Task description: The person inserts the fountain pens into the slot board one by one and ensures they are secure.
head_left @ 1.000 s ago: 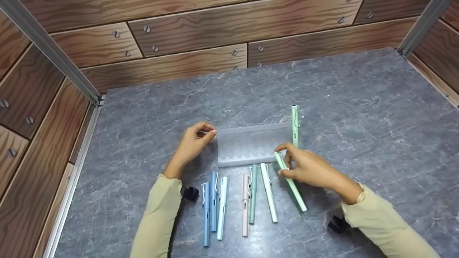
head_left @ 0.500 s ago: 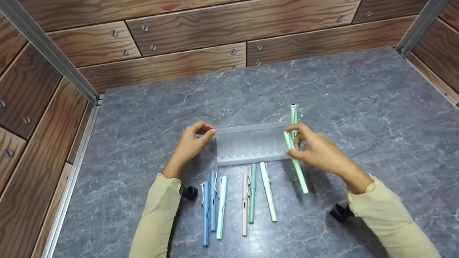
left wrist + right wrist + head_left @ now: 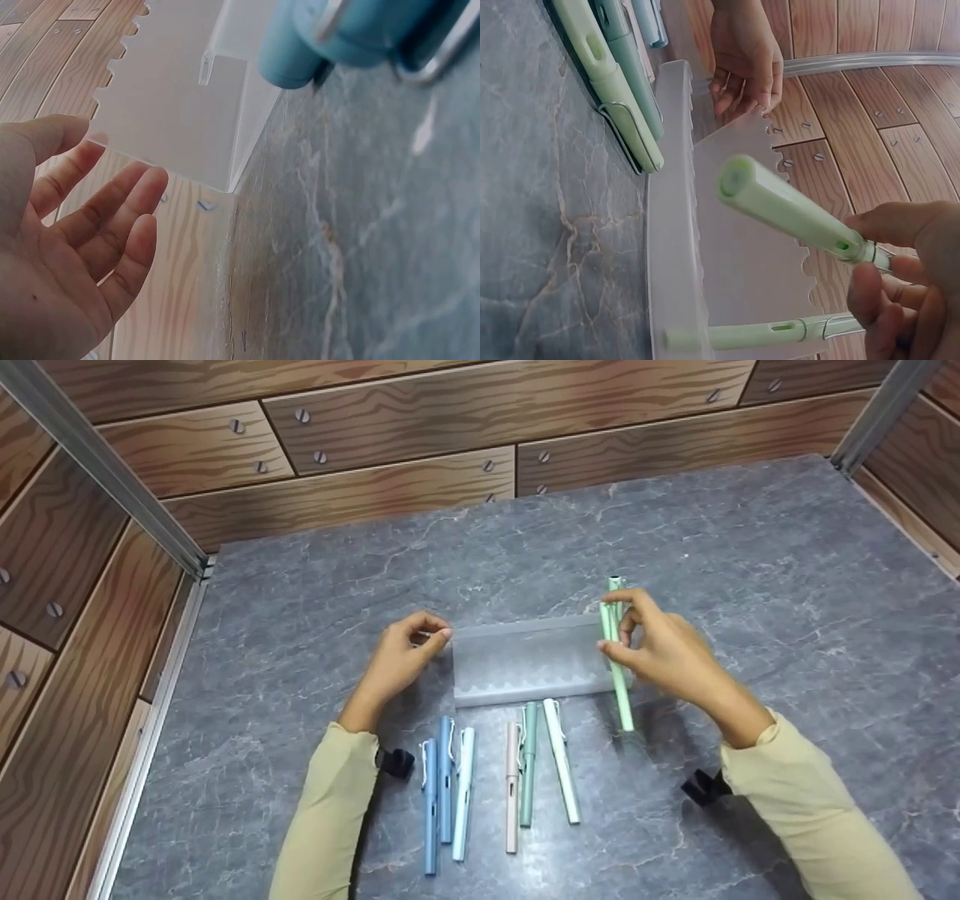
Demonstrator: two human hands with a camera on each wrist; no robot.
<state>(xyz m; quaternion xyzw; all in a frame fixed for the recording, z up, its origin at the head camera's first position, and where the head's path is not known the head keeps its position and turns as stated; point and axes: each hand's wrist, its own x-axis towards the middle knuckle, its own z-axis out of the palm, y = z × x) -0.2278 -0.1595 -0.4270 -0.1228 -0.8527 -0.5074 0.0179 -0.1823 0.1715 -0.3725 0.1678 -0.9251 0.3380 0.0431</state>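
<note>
A translucent plastic pen tray with notched edges lies mid-table. My left hand pinches its far left corner between thumb and forefinger; in the left wrist view the other fingers are spread loosely. Above the tray's right end, my right hand holds a light green pen between thumb and fingers. In the right wrist view this pen is tilted and raised. Below it, a second light green pen lies across the tray's end slot, partly hidden by the right hand in the head view.
In front of the tray lie two blue pens, a pale blue pen, a beige-pink pen, a dark green pen and a pale mint pen. Wood-patterned panels border the grey marbled table.
My right hand has lifted the light green pen and carried it away from me, from beside the tray's front edge to over its right end. The left hand stays at the corner.
</note>
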